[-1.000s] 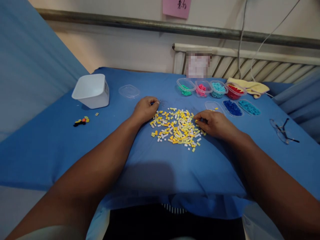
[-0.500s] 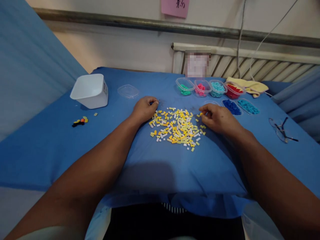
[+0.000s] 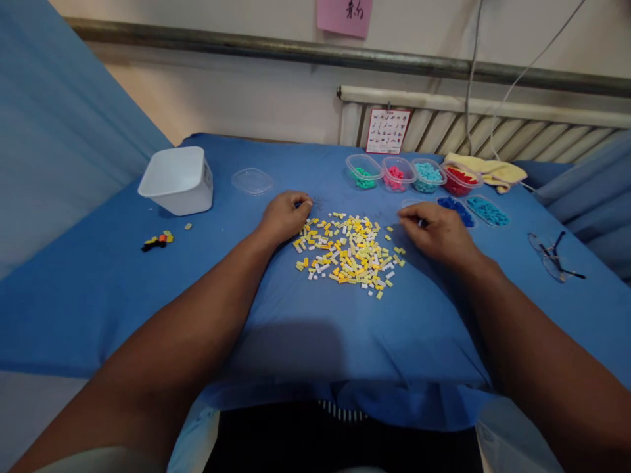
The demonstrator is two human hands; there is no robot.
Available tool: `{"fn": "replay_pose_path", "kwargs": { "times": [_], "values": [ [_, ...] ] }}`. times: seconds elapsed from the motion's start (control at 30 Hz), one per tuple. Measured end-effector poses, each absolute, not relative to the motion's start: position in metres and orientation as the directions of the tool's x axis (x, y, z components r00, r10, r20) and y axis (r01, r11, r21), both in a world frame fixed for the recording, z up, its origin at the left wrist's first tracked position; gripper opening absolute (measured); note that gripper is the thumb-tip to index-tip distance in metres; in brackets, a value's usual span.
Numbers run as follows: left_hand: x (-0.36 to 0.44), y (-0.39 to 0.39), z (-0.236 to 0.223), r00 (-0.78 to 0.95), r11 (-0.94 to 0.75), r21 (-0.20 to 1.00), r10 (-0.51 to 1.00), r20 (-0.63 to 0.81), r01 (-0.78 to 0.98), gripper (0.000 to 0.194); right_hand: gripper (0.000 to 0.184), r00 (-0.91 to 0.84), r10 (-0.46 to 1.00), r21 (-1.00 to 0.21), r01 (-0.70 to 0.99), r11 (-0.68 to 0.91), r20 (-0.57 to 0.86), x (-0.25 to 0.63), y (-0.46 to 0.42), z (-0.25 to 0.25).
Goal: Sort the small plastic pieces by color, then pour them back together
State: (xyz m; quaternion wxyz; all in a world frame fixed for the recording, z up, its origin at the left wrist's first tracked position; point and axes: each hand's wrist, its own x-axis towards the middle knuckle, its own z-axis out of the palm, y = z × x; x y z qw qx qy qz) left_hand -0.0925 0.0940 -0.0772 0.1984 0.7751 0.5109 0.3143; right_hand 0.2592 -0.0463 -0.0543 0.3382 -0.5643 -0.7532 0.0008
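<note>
And the right hand (image 3: 436, 230) has slid away from the bricks (image 3: 359, 253), now partly hiding the clear tray (image 3: 408, 203); its fingers curl toward the thumb, but I can't tell whether they pinch a brick. The left hand (image 3: 284, 215) stays by the pile's far-left edge, curled, its grip unclear. The bricks lie scattered on the blue cloth (image 3: 305, 315), long axes mixed: some crosswise, others slanting.

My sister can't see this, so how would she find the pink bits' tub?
Find the radiator. In front of it, on the blue cloth, four clear tubs stand in a row. It's the second tub from the left, the only one holding pink pieces.
</note>
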Motion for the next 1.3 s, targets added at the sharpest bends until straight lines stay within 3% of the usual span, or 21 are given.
{"fn": "replay_pose_path", "kwargs": {
  "times": [0.13, 0.23, 0.47, 0.7, 0.9, 1.07, 1.3],
  "values": [
    [-0.093, 0.094, -0.077, 0.284, -0.401, 0.623, 0.916, 0.283, 0.672, 0.027, 0.015, -0.511, 0.727, -0.377, 0.629, 0.68, 0.459, 0.22, -0.058, -0.051],
    [-0.093, 0.093, -0.077, 0.283, -0.402, 0.618, 0.915, 0.287, 0.675, 0.027, 0.016, -0.615, 0.672, -0.309, 0.599, 0.739, 0.413, 0.216, -0.06, -0.052],
    [-0.092, 0.092, -0.076, 0.287, -0.411, 0.624, 0.912, 0.295, 0.665, 0.026, 0.017, -0.526, 0.737, -0.218, 0.731, 0.647, 0.424, 0.254, -0.053, -0.054],
    [-0.093, 0.092, -0.076, 0.288, -0.41, 0.623, 0.912, 0.293, 0.665, 0.026, 0.017, -0.498, 0.786, -0.328, 0.721, 0.61, 0.366, 0.238, -0.058, -0.05],
    [-0.092, 0.092, -0.075, 0.289, -0.403, 0.616, 0.915, 0.281, 0.677, 0.026, 0.021, -0.401, 0.857, -0.267, 0.83, 0.489, 0.323, 0.239, -0.059, -0.048],
    [-0.092, 0.091, -0.073, 0.279, -0.388, 0.62, 0.921, 0.27, 0.682, 0.026, 0.019, -0.436, 0.83, -0.32, 0.777, 0.542, 0.348, 0.236, -0.062, -0.045],
    [-0.092, 0.091, -0.074, 0.286, -0.399, 0.622, 0.917, 0.278, 0.674, 0.026, 0.021, -0.487, 0.834, -0.258, 0.797, 0.546, 0.26, 0.231, -0.061, -0.049]
  ]
}}
